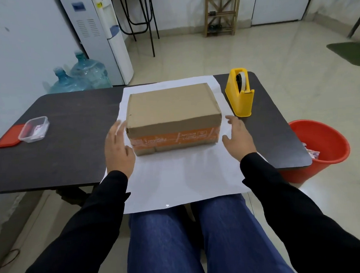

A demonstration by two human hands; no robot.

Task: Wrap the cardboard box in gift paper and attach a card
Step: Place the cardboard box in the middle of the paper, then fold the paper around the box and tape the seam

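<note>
The cardboard box [173, 118] sits centred on gift paper [177, 178]; both hands [118, 149] [237, 138], spread, flank it, perhaps touching, to square it.

I see plain brown cardboard box [172, 107], orange printed band low on near face. White gift paper [177, 178] beneath. Dark brown table [71, 146]. Yellow tape dispenser [240, 92] at 2 o'clock. Red lid [8, 139], clear tub [34, 129] at 9. Red-orange bucket [321, 149] at 3. Black sleeves [304, 213], blue jeans [164, 245].
</note>
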